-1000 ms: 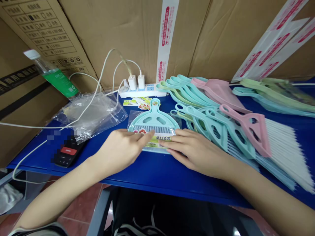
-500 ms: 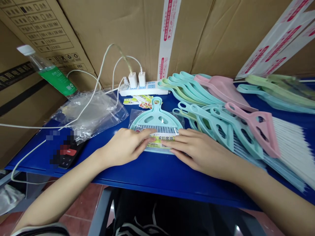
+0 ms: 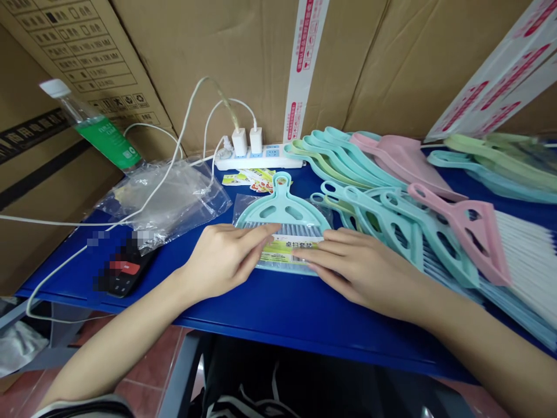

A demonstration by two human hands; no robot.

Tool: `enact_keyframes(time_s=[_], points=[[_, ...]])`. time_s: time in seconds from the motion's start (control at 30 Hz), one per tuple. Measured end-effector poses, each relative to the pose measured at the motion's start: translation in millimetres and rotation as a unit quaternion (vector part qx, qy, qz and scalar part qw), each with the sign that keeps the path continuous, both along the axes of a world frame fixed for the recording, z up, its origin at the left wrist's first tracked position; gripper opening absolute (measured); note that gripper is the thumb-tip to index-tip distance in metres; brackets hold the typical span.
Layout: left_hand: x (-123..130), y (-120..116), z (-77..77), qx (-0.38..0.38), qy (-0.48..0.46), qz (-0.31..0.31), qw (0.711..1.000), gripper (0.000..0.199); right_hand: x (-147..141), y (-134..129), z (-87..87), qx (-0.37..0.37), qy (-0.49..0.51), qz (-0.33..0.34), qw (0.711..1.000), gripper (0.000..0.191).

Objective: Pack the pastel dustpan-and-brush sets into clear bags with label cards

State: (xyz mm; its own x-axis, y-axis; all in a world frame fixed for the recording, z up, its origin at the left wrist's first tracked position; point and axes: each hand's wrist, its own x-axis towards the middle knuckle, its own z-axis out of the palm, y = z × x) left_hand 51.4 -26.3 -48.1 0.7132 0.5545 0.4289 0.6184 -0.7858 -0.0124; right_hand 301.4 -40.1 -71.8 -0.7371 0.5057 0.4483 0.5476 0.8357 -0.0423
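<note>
Both lower corners of the turquoise dustpan-and-brush set (image 3: pixel 282 199) are covered by the hands, and the small print on its yellow-green label (image 3: pixel 278 248) is too fine to read; pixel blocks obscure much of the phone (image 3: pixel 124 273), while the white bristles (image 3: pixel 528 249) and wrapped dustpans (image 3: pixel 491 157) are cut off at the right edge. The set lies in clear wrapping on the blue table (image 3: pixel 261 316), its handle pointing away, between and under the fingertips: the left hand (image 3: pixel 221 255) extends its index finger over the label's left side, the right hand (image 3: pixel 361 267) lays straightened fingers across its right; whether either pinches the film, I cannot tell
</note>
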Motion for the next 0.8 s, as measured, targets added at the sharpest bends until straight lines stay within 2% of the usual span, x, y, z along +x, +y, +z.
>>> enact_keyframes(time_s=[0.2,0.27,0.43,0.6,0.8], points=[[0.8,1.1,-3.1,-0.064,0.074,-0.078,0.992,0.042,4.2,0.9,8.3,0.047,0.0,-0.026,0.999,0.037],[1.8,1.5,-3.4,-0.085,0.096,-0.085,0.988,0.042,7.7,1.3,12.7,0.046,-0.004,-0.037,0.998,0.039],[5.0,0.9,-3.5,-0.111,0.135,-0.055,0.983,0.041,14.3,2.2,20.0,0.014,-0.01,-0.048,0.999,0.041],[5.9,-0.4,-4.7,-0.14,0.132,-0.032,0.981,0.036,9.7,1.0,16.2,-0.025,-0.011,-0.029,0.999,0.038],[8.2,-2.8,-6.6,-0.1,0.136,-0.016,0.985,0.029,9.3,1.8,10.7,-0.039,-0.026,-0.036,0.998,0.037]])
